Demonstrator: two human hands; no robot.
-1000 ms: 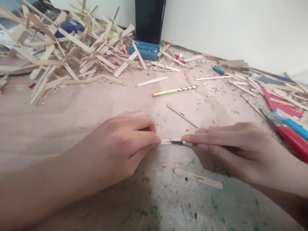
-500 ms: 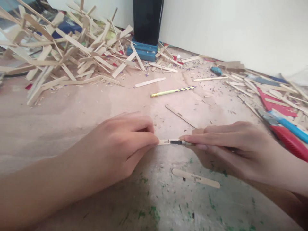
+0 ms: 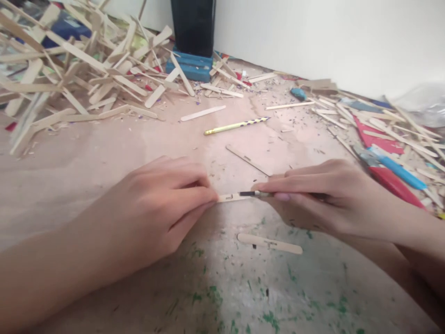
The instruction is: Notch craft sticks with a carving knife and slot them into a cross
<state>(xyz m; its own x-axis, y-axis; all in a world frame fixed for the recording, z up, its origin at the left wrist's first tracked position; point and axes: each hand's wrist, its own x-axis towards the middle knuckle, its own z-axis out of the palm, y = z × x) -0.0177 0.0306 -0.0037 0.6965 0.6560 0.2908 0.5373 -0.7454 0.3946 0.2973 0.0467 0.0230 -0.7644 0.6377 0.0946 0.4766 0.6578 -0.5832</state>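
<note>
My left hand (image 3: 167, 204) is closed, its fingertips pinching the left end of a wooden craft stick (image 3: 224, 198). A small rectangular notch or mark shows on that stick just beyond the fingers. In my right hand (image 3: 313, 195) is a slim craft knife (image 3: 247, 193), gripped close to its dark blade. The blade lies over the stick's right part; most of the handle is hidden by the fingers. Nearer me lies a second craft stick (image 3: 269, 243) with a cut mark at its middle. Another marked stick (image 3: 246, 160) rests just beyond my right fingers.
A yellow patterned pencil (image 3: 236, 125) and a loose stick (image 3: 203, 113) lie ahead. Heaped sticks (image 3: 83, 55) fill the back left, beside a black object on a blue base (image 3: 189, 69). At right are a red-handled tool (image 3: 396, 185), a blue cutter (image 3: 398, 168) and more sticks.
The whole view has shifted, so things sit further left and slightly higher. The blade has moved slightly away from the notch, showing more of the stick. Both hands keep their grips.
</note>
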